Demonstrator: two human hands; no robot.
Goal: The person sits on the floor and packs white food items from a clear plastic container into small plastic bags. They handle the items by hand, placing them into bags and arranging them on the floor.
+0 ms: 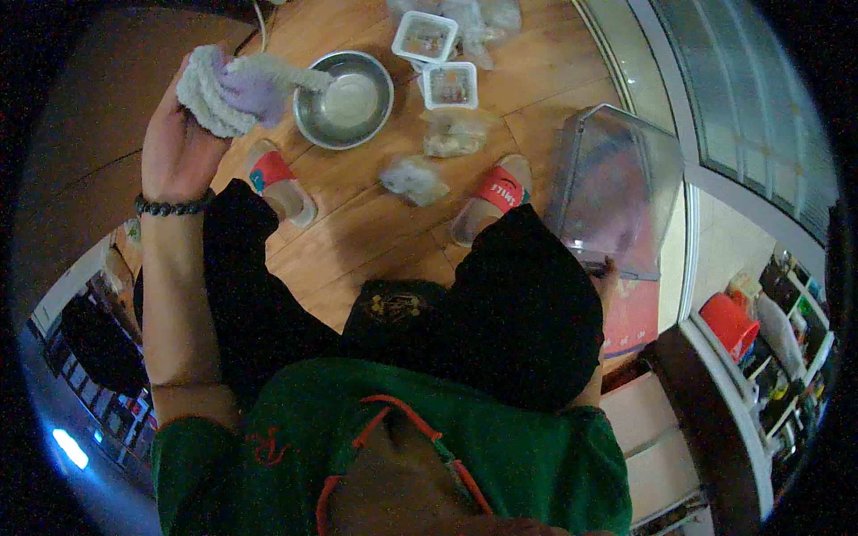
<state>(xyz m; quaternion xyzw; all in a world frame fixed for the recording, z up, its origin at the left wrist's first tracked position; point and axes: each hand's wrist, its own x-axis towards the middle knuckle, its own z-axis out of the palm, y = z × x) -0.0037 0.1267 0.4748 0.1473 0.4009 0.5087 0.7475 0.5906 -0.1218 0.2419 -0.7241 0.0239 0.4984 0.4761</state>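
My left hand (183,147) is raised at the upper left, its fingers closed round a bunched, fluffy white and purple cloth (255,87). One end of the cloth sticks out rightward and overlaps the rim of a round steel basin (326,134) in the view. The basin stands on the floor with a pale bottom showing. Low on the right, beyond my knee, my right hand (610,272) grips the near edge of a large clear plastic tub (585,174). Most of that hand is dark and partly hidden, while the tub looks tilted.
Two white plastic trays (425,37) with small contents lie beyond the basin, beside clear bags (487,22). Nearer are a bag of pale pieces (456,134) and a crumpled clear bag (414,179). My feet wear red-strapped slippers (500,190). A glass sliding door (760,107) borders the right.
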